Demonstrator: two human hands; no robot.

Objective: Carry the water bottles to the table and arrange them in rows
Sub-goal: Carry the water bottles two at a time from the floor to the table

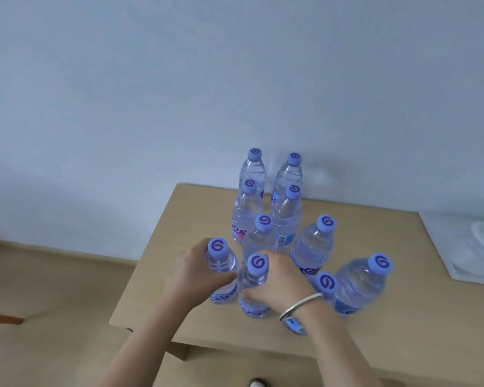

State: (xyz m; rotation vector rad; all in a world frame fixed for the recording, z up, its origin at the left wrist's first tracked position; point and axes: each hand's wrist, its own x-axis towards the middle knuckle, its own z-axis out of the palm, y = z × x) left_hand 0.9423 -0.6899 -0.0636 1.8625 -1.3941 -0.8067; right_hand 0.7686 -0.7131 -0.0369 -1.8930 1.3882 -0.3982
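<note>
Your left hand [192, 276] is wrapped around a water bottle [221, 270] at the near left corner of the table [403, 317]. Your fingers curl round its side, just under the purple cap. Your right hand [280, 280] holds the next bottle [252, 286], just to the right of the first one. The two bottles stand so close that they look like they touch. Both stand up straight on the table top. A silver bangle [301, 304] sits on your right wrist.

Just right of your right wrist, a bottle cap [325, 282] peeks out. Most of that bottle is hidden behind your arm. Further right on the table stands another bottle [359, 286].

Behind your hands, nearer the middle of the table, one bottle [259, 238] stands up straight. To its right stands one more bottle [312, 247].

At the back of the table, by the wall [179, 79], four bottles [268, 196] stand in two pairs, one pair behind the other. All the bottles are clear with purple caps.

At the far right edge of the table lies something white [470, 244]. It is too blurry to tell what it is.

Left of the table you can see a tan floor [39, 289].
</note>
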